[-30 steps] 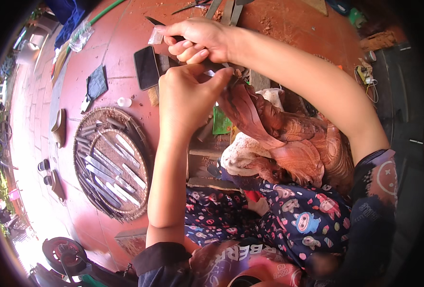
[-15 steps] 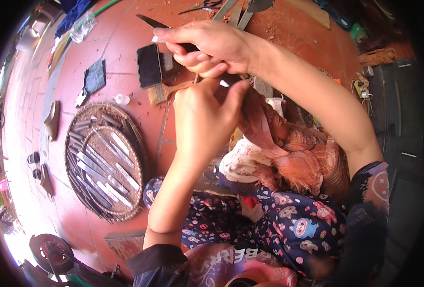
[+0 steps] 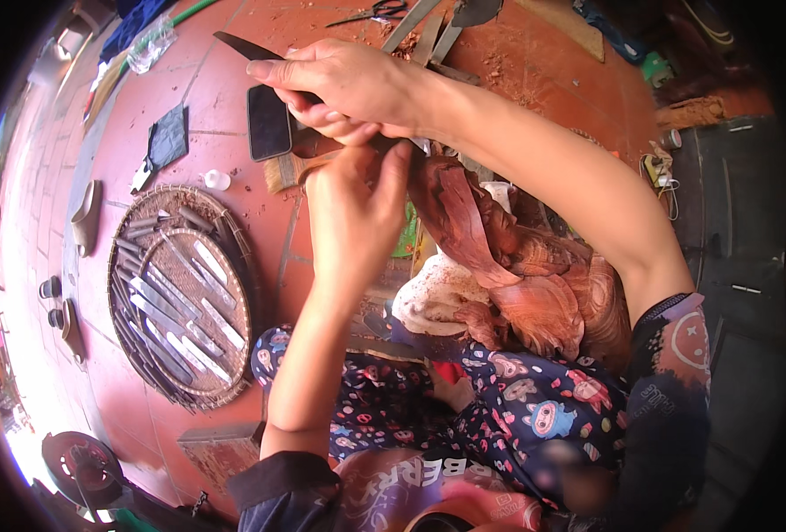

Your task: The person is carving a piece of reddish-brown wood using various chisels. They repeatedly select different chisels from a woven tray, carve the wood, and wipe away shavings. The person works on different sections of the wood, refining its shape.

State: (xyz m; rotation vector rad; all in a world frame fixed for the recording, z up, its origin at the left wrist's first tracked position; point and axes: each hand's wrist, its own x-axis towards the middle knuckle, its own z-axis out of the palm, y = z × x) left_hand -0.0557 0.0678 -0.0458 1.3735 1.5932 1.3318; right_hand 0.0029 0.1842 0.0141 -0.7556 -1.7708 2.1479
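Two bare hands meet near the upper end of a reddish wooden carving (image 3: 539,301), which lies to the right of the left hand (image 3: 353,182) and nearer the body, its broad end by the patterned trousers (image 3: 544,412). The right hand (image 3: 344,84), just beyond the left, is closed around a dark blade (image 3: 244,51) whose tip juts out leftward past the thumb. The left hand is curled, but its fingers are hidden, so I cannot tell whether it grips wood, tool or both. The carving looks like dense hardwood: probably heavy, stiff throughout, and not very slippery where the cuts roughen it. Its thin, sweeping folds nearest the left hand seem the fragile part (a careless knock there might chip an edge), so the thick body, farther from that hand and towards the right elbow, looks the better hold. The blade should be light and rigid, safest taken well back from its tip. A white bundle (image 3: 437,297), seemingly soft cloth, sits beside the carving, below and right of the left hand.
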